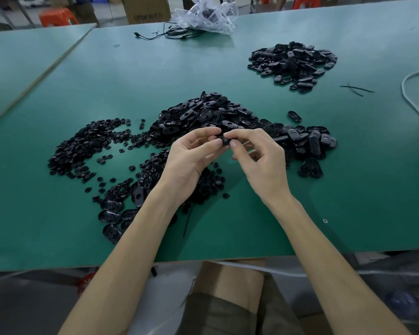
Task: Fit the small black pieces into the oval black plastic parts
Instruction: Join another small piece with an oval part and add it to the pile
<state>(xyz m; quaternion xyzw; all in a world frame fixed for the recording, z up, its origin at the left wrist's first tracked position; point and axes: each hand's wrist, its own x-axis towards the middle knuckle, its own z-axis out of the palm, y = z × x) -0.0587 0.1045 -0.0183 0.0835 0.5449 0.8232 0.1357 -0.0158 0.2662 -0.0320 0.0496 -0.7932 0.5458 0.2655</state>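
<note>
At the far edge of the green worktop [252, 218] lie a crumpled clear plastic bag [205, 16] and a tangled black cable [165, 35]. Thin black ties [356, 89] and a white cable [411, 97] lie to the right. Beyond stand a cardboard box [145, 9] and an orange stool [57, 16].

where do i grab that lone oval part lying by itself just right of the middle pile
Pinch the lone oval part across its narrow width, thumb and finger on the two long edges, coming straight down from above. It seems to lie flat on the green table, apart from the pile, so both edges are free.
</note>
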